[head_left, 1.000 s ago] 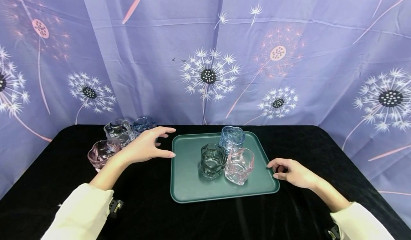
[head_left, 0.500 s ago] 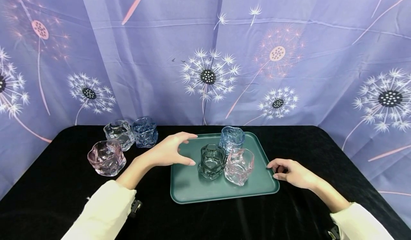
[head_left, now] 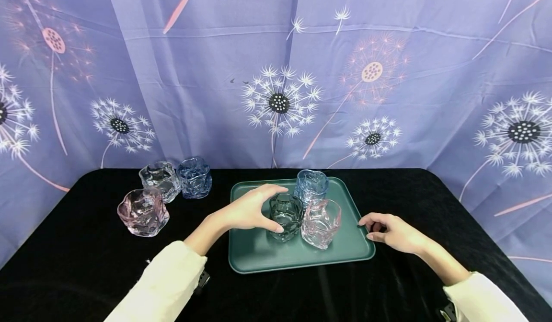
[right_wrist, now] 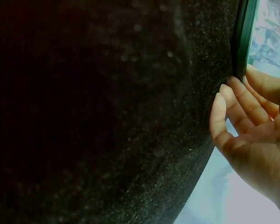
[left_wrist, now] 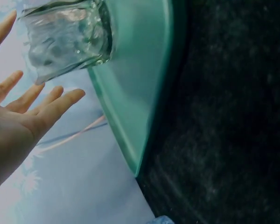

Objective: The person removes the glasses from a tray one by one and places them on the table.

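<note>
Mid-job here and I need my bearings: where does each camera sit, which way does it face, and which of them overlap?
Head: worn on the head, facing forward and down at the tray, dark glass and black tabletop; left hand, right hand and cream sleeves show.
Left wrist: worn on that wrist, facing the dark glass and tray, picture turned sideways; only the left hand shows.
Right wrist: worn on that wrist, facing the tray's edge, black tabletop filling much of the picture; only the right hand shows.
Shared: head and left wrist both show the dark glass and left hand.
</note>
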Demonstrator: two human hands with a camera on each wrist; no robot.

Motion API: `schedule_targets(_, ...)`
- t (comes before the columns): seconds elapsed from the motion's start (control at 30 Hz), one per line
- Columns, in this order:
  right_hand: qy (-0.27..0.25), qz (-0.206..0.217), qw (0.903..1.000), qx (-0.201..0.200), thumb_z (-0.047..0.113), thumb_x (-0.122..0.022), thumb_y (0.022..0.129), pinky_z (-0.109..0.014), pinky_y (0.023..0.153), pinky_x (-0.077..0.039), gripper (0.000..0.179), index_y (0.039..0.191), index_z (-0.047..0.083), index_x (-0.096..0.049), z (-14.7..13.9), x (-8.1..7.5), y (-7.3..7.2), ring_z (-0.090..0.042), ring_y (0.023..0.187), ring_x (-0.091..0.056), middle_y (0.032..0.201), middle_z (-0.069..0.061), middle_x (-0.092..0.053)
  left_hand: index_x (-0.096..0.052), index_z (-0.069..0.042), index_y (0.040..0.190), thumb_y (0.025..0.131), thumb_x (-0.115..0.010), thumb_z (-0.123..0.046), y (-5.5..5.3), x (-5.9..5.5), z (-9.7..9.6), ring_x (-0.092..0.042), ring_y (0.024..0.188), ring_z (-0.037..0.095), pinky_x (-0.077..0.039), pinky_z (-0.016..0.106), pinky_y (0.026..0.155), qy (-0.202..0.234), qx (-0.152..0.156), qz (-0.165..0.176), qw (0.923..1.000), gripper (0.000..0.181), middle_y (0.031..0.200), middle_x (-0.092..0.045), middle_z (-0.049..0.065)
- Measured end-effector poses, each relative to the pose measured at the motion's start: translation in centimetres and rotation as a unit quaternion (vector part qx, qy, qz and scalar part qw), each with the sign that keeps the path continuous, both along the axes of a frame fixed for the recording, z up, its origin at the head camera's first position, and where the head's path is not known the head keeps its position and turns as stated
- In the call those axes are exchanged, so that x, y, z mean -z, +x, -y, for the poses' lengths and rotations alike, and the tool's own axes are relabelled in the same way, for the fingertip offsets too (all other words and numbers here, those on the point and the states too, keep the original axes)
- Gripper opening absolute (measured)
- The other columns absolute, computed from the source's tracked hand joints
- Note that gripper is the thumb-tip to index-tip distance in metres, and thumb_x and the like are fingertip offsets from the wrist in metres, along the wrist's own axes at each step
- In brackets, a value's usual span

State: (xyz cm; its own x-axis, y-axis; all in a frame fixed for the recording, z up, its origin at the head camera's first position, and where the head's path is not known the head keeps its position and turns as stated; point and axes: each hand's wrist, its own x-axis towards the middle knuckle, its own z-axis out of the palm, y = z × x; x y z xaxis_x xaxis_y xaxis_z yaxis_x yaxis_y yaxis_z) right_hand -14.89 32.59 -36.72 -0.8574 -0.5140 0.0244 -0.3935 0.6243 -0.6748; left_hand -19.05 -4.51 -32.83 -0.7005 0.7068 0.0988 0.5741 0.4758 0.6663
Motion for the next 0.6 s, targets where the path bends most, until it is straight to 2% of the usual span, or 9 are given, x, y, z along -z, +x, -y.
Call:
schedule_targets(0.3, 0.001, 0.0, 1.0, 0.001, 0.001, -0.062, 0.084, -0.024, 0.057, -0.043, 0.021, 0.105, 0.001, -0.059, 0.0, 0.0, 0.0, -0.007, 0.069, -0.049, 0.083, -0.007, -0.055, -0.037, -0.009, 0.139, 0.07, -0.079, -0.029, 0.0, 0.6, -1.0, -0.033, 0.128, 0.025, -0.031, 0.045, 0.1, 0.001, -0.004, 0.04, 0.9992, 0.083, 0.141, -0.034, 0.008)
schedule_targets(0.6, 0.002, 0.0, 1.0, -0.001, 0.004, -0.062, 0.085, -0.024, 0.057, -0.043, 0.021, 0.105, 0.001, -0.059, 0.0, 0.1, 0.0, -0.007, 0.069, -0.049, 0.082, -0.003, -0.055, -0.036, -0.011, 0.14, 0.071, -0.078, -0.028, -0.2, 1.2, -1.5, -0.032, 0.128, 0.024, -0.032, 0.045, 0.099, -0.001, -0.013, 0.044, 0.999, 0.083, 0.141, -0.034, 0.008)
